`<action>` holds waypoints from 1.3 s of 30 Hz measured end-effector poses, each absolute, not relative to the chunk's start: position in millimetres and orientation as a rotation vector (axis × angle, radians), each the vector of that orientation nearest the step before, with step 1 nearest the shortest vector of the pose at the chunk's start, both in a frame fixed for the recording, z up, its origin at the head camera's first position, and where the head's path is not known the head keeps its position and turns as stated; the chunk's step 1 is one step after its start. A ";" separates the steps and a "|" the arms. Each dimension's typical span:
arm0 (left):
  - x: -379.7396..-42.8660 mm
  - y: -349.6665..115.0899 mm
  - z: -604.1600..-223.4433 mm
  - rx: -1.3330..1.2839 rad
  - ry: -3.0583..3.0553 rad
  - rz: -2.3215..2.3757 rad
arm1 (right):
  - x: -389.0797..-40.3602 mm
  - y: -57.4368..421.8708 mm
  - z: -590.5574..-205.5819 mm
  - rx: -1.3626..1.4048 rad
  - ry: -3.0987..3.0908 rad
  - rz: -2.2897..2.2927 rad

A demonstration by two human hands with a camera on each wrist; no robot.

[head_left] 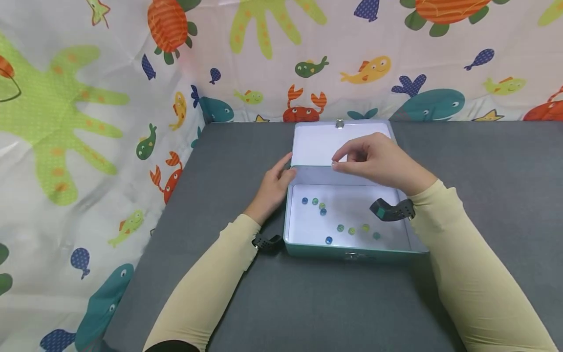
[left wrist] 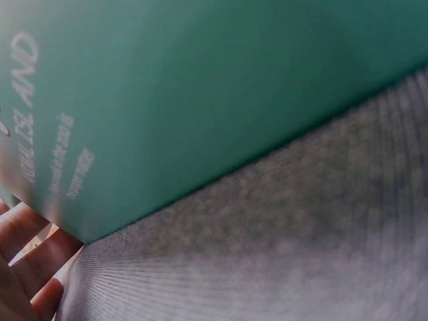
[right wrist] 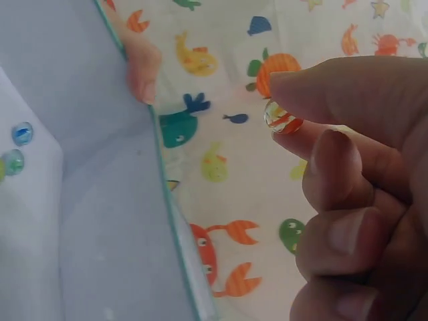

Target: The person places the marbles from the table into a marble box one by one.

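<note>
In the head view, an open tin box [head_left: 356, 252], green outside and white inside, has its hinged lid [head_left: 316, 139] tipped back. Several glass marbles, among them a blue marble [head_left: 329, 240] and a yellow-green marble [head_left: 352, 231], lie spread over its floor. My right hand [head_left: 380, 161] is raised over the back of the box and pinches a clear marble [right wrist: 282, 117] with orange and yellow streaks between thumb and forefinger. At the box's left rear corner my left hand [head_left: 273, 189] rests with extended fingers, touching the side. The left wrist view shows its fingers [left wrist: 43, 261] at the green corner.
The box stands on a grey tabletop [head_left: 321, 303]. Behind and to the left hangs a white curtain [head_left: 272, 73] printed with sea animals. Dark straps sit on both wrists, the right one carrying a small device [head_left: 387, 210] above the box's right side.
</note>
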State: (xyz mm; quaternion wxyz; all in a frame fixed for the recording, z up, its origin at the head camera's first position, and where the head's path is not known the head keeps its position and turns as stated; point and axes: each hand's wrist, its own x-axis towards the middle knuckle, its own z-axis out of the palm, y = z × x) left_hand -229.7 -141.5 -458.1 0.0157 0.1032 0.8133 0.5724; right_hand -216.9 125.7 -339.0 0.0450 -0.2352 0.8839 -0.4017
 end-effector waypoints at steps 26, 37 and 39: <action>-234.6 -141.8 -461.3 0.326 2.524 1.806 | -228.9 98.5 -392.2 -0.862 2.619 -0.715; -233.1 -141.9 -460.7 0.319 2.522 1.808 | -229.5 94.1 -401.5 -0.846 2.584 -0.591; -233.2 -141.8 -461.1 0.325 2.525 1.807 | -229.7 93.8 -403.1 -0.842 2.588 -0.576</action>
